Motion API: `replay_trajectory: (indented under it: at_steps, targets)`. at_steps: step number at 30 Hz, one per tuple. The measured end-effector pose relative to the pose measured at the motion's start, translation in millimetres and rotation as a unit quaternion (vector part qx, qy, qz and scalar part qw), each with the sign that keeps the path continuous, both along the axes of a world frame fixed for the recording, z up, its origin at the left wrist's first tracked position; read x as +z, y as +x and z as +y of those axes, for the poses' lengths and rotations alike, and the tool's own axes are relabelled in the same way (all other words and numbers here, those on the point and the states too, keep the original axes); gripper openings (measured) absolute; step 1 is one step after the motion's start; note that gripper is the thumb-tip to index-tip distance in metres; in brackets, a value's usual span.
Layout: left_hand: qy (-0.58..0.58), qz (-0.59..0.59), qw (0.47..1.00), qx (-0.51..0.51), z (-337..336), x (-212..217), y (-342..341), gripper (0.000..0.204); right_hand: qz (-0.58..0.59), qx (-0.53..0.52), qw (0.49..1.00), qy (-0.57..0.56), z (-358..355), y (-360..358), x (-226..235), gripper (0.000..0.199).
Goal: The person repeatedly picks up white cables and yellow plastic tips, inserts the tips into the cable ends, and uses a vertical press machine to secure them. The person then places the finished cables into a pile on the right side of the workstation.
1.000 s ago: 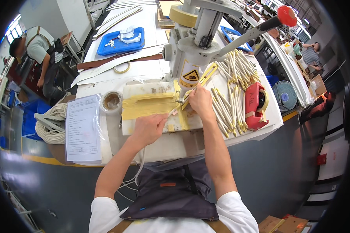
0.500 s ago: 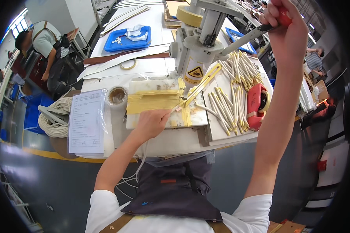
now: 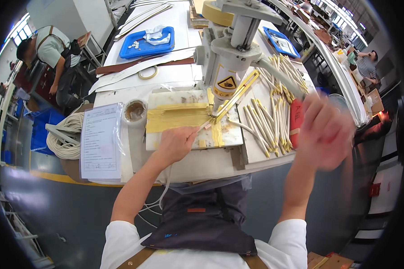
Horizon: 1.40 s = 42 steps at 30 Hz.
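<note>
My left hand (image 3: 177,143) lies on a white block (image 3: 158,140) partly covered in yellow tape (image 3: 175,120). Its fingers pinch a thin white cord (image 3: 168,175), whose tip is under the punch of a grey hand press (image 3: 229,56). A yellow slotted strip (image 3: 241,90) slants up and right from the punch tip. Blurred by motion, my right hand (image 3: 324,132) is closed around the end of the press's lever (image 3: 283,77); the red knob there is mostly hidden. Right of the block lie several white cord pieces (image 3: 260,125) with yellow ends.
A red tape dispenser (image 3: 296,117) is partly behind my right hand. Left of the block stand a tape roll (image 3: 135,110), a printed sheet (image 3: 101,143) and a cord coil (image 3: 69,136). A blue tray (image 3: 147,44) sits farther back. Another person (image 3: 54,54) works at far left.
My right hand has swung the lever down from high at the upper right to beside the cord pieces. The punch has lowered. My left hand stays in place.
</note>
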<state>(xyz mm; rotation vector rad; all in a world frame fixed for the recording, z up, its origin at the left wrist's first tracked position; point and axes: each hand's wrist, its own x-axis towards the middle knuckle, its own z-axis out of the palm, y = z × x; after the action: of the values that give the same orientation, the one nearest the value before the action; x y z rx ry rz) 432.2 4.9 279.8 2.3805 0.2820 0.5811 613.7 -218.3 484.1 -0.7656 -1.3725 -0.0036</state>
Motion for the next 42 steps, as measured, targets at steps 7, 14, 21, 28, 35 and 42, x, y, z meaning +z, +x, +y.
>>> replay_trajectory:
  at_steps: [7, 14, 21, 28, 35, 42]
  targets:
    - [-0.021, -0.044, 0.999, 0.014, 1.9, -4.5, -1.2, 0.023, -0.053, -0.107, 0.993, 0.003, -4.7, -23.7, -24.7, 0.037]
    - [-0.069, -0.009, 0.99, 0.12, 4.9, -7.7, -3.8, 0.031, 0.158, -0.184, 0.97, -0.016, 81.9, 30.7, 103.0, 0.036]
    - [-0.19, -0.065, 0.97, 0.136, -2.7, -2.1, -2.5, 0.034, -0.035, -0.349, 0.931, -0.1, 64.9, 48.0, 23.7, 0.052]
    - [-0.171, -0.072, 0.975, 0.126, 1.5, -9.0, 2.7, 0.033, -0.199, -0.352, 0.818, -0.409, 61.6, 34.0, -180.6, 0.038]
    - [-0.157, -0.069, 0.977, 0.125, 3.6, -15.2, 0.8, 0.035, -0.327, -0.281, 0.749, -0.504, 73.7, 34.5, -179.1, 0.036]
    - [-0.163, -0.056, 0.976, 0.13, 0.2, -9.3, 0.2, 0.036, -0.294, -0.275, 0.808, -0.431, 80.0, 39.7, -180.8, 0.017]
